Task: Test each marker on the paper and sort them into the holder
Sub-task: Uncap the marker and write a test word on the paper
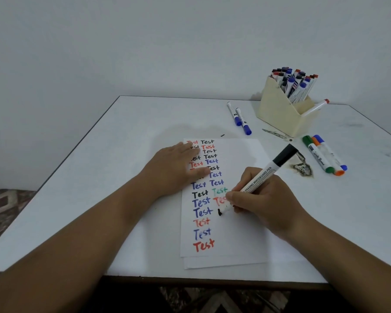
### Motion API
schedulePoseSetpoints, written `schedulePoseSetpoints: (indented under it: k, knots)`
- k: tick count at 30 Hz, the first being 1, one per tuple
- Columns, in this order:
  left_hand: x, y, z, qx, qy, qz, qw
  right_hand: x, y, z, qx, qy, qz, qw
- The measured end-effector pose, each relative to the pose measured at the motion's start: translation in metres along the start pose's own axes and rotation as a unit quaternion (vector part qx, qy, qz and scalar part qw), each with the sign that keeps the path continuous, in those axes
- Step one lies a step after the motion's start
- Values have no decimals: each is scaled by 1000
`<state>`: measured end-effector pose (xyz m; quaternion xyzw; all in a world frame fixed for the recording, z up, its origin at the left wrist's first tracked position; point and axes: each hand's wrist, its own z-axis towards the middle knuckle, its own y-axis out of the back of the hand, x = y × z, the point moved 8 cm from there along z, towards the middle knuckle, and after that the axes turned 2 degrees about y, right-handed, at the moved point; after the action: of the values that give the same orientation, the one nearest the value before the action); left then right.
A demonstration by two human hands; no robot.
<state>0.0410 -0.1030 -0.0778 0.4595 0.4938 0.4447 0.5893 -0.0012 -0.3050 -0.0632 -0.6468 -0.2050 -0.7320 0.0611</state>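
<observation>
Left hand (178,164) lies flat with straight fingers on the paper (235,233). Right hand (261,201) pinches the black marker (265,175), tip touching the paper. Holder (280,111), full of markers, stands far right.

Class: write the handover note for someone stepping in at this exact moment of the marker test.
Left hand: flat, pressing the white paper sheet.
Right hand: grip on the black-capped whiteboard marker, tip on the paper, first black stroke begun.
Done: two columns of "Test" words; cream holder already packed with markers.
Left: finish this word, put this marker in the holder, then test two blue-capped markers and the green, orange and blue trio.
</observation>
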Motion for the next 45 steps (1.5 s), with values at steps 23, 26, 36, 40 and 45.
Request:
schedulePoseSetpoints:
  k: [23, 26, 36, 40, 45]
  knots:
    - [-4, 6, -3, -6, -1, -2, 1000, -1, 10, -3, -54, 17, -58, 997]
    - [-4, 4, -2, -3, -2, -2, 1000, -1, 14, -3, -76, 15, -53, 996]
    - [2, -1, 1, -3, 0, -3, 1000, 2, 12, -4, -72, 20, -52, 996]
    - [4, -3, 3, -1, -1, 0, 1000, -2, 18, -3, -106, 22, -52, 993]
    - [5, -5, 2, -1, 3, -8, 1000, -4, 18, -3, -95, 12, -39, 995]
